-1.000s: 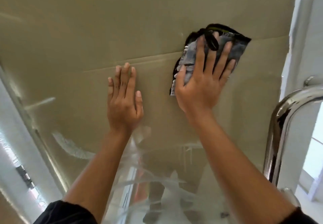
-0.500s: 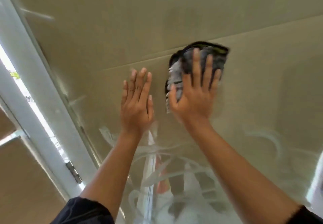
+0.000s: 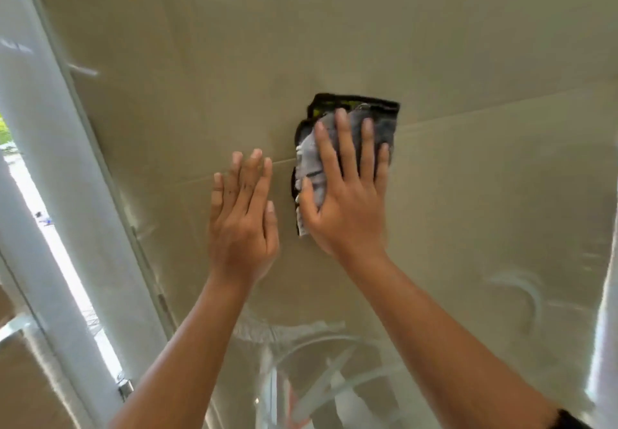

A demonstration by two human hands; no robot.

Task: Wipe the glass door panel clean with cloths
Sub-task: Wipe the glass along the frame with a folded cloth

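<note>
Mid-job, by the look of it. Presses a folded grey cloth with a black edge flat against the glass door panel, just right of frame centre, under the right hand, fingers straight and spread over the fabric rather than curled round it. Braces with the left hand just beside it on the left, palm flat on the glass, fingers straight and close together, holding nothing. Only one cloth in view. Looks clear and free of streaks across the upper half of the frame, above and around the cloth. Leaves plenty lower down: pale swirled smears at bottom centre between the forearms, and a curved white streak at lower right. Judging from that, upper glass largely done, lower glass not yet wiped. As for room: broad open glass to the right of the cloth and above it, with nothing in the way. Tighter on the left, where the white door frame runs diagonally down the left side of the frame, near the left hand but apart from it, with a small metal hinge at lower left. At the far right edge, a pale upright strip, too blurred to identify. Calls for care at both sides so as not to run the cloth off the glass.
</note>
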